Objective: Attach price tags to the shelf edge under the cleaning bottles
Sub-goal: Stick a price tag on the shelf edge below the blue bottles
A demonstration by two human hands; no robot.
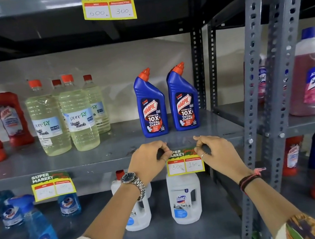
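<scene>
Price tag (185, 163) — yellow-edged, 300 and 150 — pinched by left hand (150, 160), right hand (216, 152).

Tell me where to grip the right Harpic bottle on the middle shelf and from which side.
Grip the right Harpic bottle around its narrow upper body, just below the angled orange cap, coming from the front and right. It stands upright near the shelf front, with its twin close on its left, so that side is probably too tight. Both hands are now pinching the tag.
</scene>
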